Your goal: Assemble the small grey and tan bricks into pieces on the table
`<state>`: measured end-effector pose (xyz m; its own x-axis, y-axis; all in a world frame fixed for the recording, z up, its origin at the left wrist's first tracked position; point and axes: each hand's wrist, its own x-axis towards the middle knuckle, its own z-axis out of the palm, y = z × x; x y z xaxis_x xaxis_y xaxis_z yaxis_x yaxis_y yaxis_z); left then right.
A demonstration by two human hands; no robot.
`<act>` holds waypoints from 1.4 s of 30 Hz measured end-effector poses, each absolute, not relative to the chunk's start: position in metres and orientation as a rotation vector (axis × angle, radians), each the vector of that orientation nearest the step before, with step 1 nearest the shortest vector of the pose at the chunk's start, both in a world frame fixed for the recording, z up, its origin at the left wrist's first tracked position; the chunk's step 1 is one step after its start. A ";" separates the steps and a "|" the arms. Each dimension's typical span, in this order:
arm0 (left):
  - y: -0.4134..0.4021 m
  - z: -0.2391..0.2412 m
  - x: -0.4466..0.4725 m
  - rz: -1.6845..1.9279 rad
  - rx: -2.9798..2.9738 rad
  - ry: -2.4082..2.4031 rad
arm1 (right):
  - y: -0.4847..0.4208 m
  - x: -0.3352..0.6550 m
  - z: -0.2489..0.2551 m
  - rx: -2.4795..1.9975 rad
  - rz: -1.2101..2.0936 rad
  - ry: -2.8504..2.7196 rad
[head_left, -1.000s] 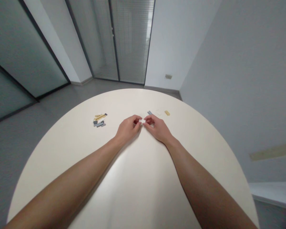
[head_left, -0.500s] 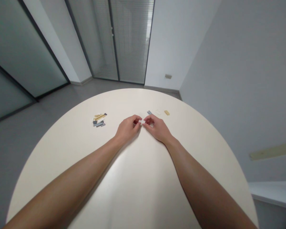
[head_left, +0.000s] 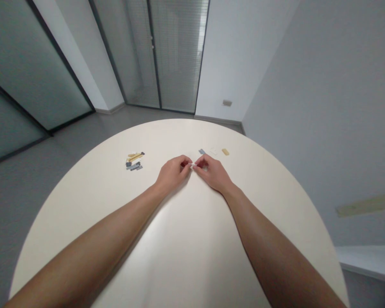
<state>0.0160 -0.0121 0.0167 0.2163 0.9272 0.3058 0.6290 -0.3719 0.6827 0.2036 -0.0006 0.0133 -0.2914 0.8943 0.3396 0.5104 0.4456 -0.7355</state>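
The small white piece point(head_left: 193, 164) sat right in the gap between the two hands, just poking out at the fingertips. The left hand point(head_left: 176, 169) had its fingers clamped on one end, and the right hand point(head_left: 211, 170) had its fingers clamped on the other. Too tiny to make out the shape, tbh. A grey piece point(head_left: 202, 151), a pale piece point(head_left: 213, 151) and a yellow piece point(head_left: 225, 152) lay past the right hand, toward the far edge of the table point(head_left: 186, 248).
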 end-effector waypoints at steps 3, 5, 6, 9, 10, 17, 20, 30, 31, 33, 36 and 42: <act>-0.012 0.017 0.016 0.977 2.087 1.436 | -0.001 0.203 0.014 -1.180 0.649 -1.948; -0.012 0.017 0.016 0.983 2.087 1.435 | -0.001 0.203 0.015 -1.180 0.645 -1.949; -0.012 0.017 0.016 0.984 2.087 1.438 | -0.001 0.203 0.015 -1.181 0.645 -1.949; -0.012 0.017 0.017 0.982 2.081 1.449 | -0.001 0.203 0.015 -1.185 0.651 -1.948; -0.012 0.017 0.017 0.981 2.079 1.451 | -0.001 0.203 0.016 -1.188 0.652 -1.948; -0.012 0.016 0.017 0.981 2.084 1.443 | -0.001 0.202 0.016 -1.195 0.644 -1.952; -0.011 0.016 0.016 0.975 2.086 1.455 | -0.001 0.202 0.016 -1.196 0.641 -1.955; -0.011 0.015 0.016 0.953 2.104 1.468 | -0.001 0.202 0.015 -1.214 0.621 -1.974; -0.011 0.015 0.016 0.946 2.105 1.475 | -0.001 0.202 0.015 -1.218 0.622 -1.976; -0.011 0.015 0.016 0.937 2.106 1.485 | 0.000 0.202 0.014 -1.223 0.621 -1.979; -0.011 0.015 0.017 0.933 2.109 1.491 | 0.000 0.203 0.014 -1.228 0.616 -1.982; -0.011 0.016 0.016 0.920 2.111 1.482 | 0.000 0.203 0.014 -1.230 0.613 -1.990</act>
